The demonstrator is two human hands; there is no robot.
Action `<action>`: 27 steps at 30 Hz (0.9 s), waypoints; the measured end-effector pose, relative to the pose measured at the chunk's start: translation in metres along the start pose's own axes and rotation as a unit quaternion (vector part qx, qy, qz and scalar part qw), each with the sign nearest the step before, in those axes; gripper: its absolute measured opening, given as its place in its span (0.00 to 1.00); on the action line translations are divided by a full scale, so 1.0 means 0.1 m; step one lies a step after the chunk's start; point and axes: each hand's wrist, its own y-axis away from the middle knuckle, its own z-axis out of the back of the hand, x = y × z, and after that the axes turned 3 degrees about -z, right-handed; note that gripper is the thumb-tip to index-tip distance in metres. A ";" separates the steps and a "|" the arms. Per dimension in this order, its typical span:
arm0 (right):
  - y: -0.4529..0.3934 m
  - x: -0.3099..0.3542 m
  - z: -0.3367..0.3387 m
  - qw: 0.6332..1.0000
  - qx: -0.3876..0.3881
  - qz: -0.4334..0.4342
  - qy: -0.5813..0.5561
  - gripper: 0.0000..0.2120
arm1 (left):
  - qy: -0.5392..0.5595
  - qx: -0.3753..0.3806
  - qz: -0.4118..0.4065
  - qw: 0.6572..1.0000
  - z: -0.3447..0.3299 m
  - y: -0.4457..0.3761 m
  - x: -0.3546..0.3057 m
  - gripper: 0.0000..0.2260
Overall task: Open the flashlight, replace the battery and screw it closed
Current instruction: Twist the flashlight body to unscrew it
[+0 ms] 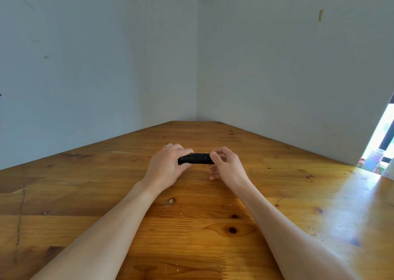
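Note:
A short black flashlight (197, 158) is held level, lengthwise from left to right, just above the wooden table (85, 194). My left hand (168, 165) wraps around its left end, with a ring on one finger. My right hand (226, 162) pinches its right end between thumb and fingertips, the lower fingers spread loose. Both ends of the flashlight are hidden by my fingers. No battery is in sight.
The table fills a corner between two pale walls (277, 77). A bright gap at the far right (381, 149) shows a plastic container and other items outside. Sunlight glares on the table's right side (351, 205).

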 end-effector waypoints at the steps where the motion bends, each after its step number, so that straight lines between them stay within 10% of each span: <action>1: 0.00 0.00 0.00 1.000 -0.003 -0.008 -0.001 0.07 | -0.001 0.002 -0.003 1.000 0.00 0.00 0.00 0.07; 27: 0.00 0.00 0.01 1.000 -0.012 0.008 0.008 0.05 | 0.010 0.004 0.001 1.000 -0.01 0.00 0.02 0.07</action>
